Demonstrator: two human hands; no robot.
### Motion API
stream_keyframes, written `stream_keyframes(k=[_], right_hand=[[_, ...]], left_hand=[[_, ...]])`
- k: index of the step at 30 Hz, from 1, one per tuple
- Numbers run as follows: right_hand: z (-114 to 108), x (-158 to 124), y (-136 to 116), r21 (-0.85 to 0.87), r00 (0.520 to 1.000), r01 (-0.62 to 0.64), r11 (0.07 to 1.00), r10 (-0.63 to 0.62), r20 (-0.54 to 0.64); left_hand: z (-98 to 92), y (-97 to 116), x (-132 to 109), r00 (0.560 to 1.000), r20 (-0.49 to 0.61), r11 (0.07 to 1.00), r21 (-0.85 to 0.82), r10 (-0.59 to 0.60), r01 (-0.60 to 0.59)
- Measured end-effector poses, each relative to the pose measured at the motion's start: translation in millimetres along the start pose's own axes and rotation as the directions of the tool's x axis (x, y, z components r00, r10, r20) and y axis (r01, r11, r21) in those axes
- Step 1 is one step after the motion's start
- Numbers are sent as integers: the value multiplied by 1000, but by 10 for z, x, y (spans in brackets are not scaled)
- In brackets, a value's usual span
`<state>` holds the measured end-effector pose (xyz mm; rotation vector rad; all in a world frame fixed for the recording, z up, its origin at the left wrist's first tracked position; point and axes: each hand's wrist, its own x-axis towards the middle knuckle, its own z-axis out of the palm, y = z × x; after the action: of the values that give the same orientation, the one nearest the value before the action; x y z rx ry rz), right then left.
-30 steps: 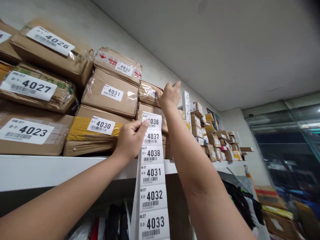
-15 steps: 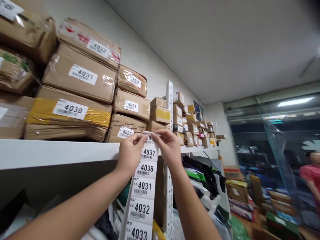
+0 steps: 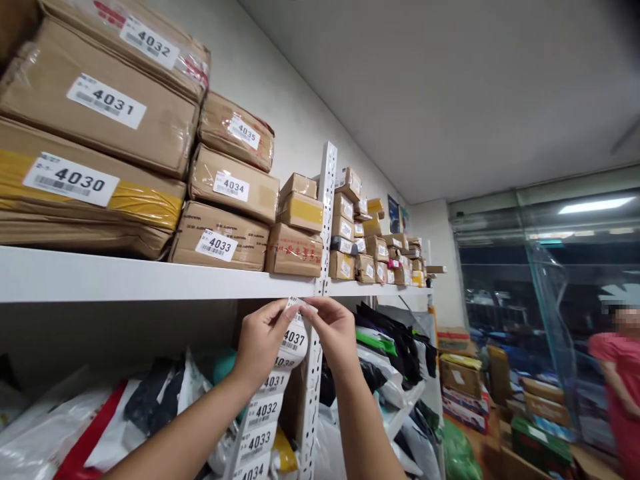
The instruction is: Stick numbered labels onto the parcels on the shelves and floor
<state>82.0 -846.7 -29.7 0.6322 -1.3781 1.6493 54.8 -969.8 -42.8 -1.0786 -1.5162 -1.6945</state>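
While both hands sit just below the white shelf board (image 3: 150,280), left hand (image 3: 260,343) pinches the top of a long white strip of numbered barcode labels (image 3: 273,387), which hangs down in front of the white perforated upright (image 3: 320,267). Right hand (image 3: 335,330) pinches the strip's top label edge opposite. Brown taped parcels (image 3: 230,187) numbered 4030–4035 sit on the shelf above left. A person in a red top (image 3: 617,373) stands far right.

Your two bare arms and hands

Your left hand (image 3: 260,343) and right hand (image 3: 335,330) wear no gloves, rings or watch. Both forearms run bare from the wrists to the near edge of view, with no sleeve or cuff showing. Your fingernails look short and unpainted.
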Motion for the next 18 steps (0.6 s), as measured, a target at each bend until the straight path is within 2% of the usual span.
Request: stream_keyframes(k=[3,7,12,15,18], right_hand=[[56,37,-10,-75,993,110,991,-113,-39],[153,169,7,-174,970,232,957,-241,-35],[208,513,36,-144,968,251,957,-251,16],[200,737,73,-109,960,275,955,-278,-16],[152,911,87,-181,941,328,927,-337,-21]], left_hand=[[50,7,43,998,-19,998,-27,-62,61],[95,25,132,977,-207,992,110,-43,67],[80,25,285,984,-149,994,33,-98,104],[39,-2,262,983,-160,975,187,-91,121],[-9,-47,122,993,-117,933,356,-12,53]])
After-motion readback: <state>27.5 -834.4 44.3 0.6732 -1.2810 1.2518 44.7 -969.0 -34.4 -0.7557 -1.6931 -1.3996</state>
